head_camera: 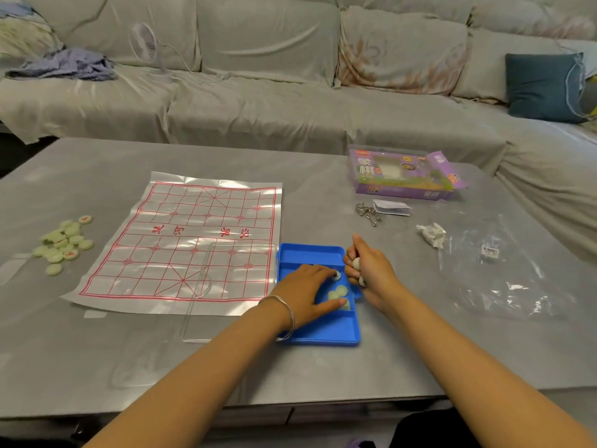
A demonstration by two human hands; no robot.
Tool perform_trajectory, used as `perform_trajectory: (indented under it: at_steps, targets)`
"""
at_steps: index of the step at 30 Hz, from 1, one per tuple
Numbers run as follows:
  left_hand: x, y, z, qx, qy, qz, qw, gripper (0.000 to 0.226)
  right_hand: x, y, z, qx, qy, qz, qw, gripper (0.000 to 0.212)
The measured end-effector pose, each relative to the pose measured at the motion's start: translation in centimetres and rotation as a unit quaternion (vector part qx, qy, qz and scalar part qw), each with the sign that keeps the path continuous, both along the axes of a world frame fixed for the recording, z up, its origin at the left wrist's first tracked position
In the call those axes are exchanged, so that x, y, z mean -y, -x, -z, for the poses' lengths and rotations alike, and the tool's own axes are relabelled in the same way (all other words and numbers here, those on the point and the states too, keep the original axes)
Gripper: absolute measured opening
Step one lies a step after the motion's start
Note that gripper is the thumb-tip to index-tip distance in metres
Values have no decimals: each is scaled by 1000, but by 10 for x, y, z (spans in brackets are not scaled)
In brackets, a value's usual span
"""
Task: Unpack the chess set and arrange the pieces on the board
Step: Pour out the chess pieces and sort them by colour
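Forearms come up from bottom edge, both hands at the blue tray [323, 333], lower ctr-right of frame, on the grey surface [97, 350]. Left hand [305, 287], w/ bangle [288, 313] on wrist, lies spread over the tray. Its fingers are fairly straight, tips & thumb touching the loose pieces [339, 292] inside, not closed round any as far as visible. Right hand [371, 274], at tray's right edge, is fisted round a few held pieces [356, 262]; how many, can't tell. Hands near each other, not touching.

Board sheet [193, 240] lies flat ctr-left, no pcs on it yet; clear lid [197, 318] overlaps its lower right corner. Pile [63, 245] of pale green discs sits left of it. Purple box [403, 179] upper right.

Handling: discs prob light, hard, smooth plastic, so slippery & apt to skid. Best pinched by the rim, thumb vs fingertip, or several scooped into the palm. Board sheet looks thin, glossy, creased & would prob slide easily, so set pcs down gently.
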State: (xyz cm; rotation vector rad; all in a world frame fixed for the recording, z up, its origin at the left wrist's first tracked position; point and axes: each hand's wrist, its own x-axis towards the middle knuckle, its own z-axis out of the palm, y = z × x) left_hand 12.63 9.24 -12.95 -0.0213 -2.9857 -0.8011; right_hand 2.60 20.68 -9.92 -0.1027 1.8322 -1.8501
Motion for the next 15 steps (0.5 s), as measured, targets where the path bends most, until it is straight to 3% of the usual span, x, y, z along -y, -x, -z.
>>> perform_trajectory:
  at_steps: [3, 6, 15]
  targets:
    - [-11, 12, 2, 4, 8, 8, 1000, 70, -6, 5, 1, 72, 36, 3, 997, 44]
    - [-15, 17, 3, -16, 4, 0, 1000, 61, -10, 7, 0, 108, 60, 0, 992, 46]
    - [-18, 11, -3, 11, -29, 10, 999, 47, -9, 5, 6, 89, 22, -26, 995, 50]
